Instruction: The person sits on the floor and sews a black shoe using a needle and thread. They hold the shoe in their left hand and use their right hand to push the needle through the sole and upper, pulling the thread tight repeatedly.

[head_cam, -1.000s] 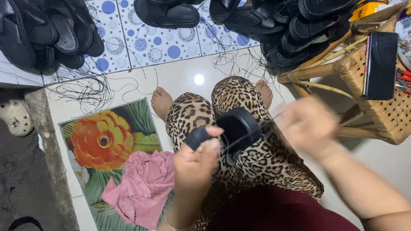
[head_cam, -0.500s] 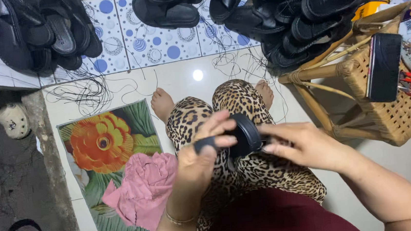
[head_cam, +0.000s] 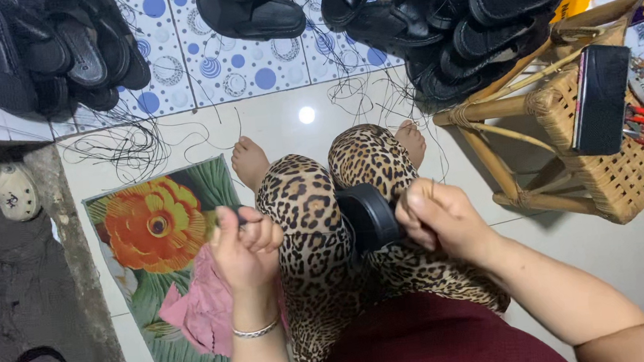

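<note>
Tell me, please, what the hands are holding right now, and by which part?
The right hand grips a black sandal by its right end. The left hand is closed; what it holds cannot be told.

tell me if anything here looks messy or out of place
Loose dark threads lie tangled across the white floor tiles, with more strands near the piled black sandals. A pink cloth sits crumpled on the flower mat. The right hand holds a black sandal piece.

Leopard-print trousers [head_cam: 318,227] and a dark maroon top [head_cam: 434,344]. Thin silver bracelet [head_cam: 255,331] just below the left fingers, feet bare.
</note>
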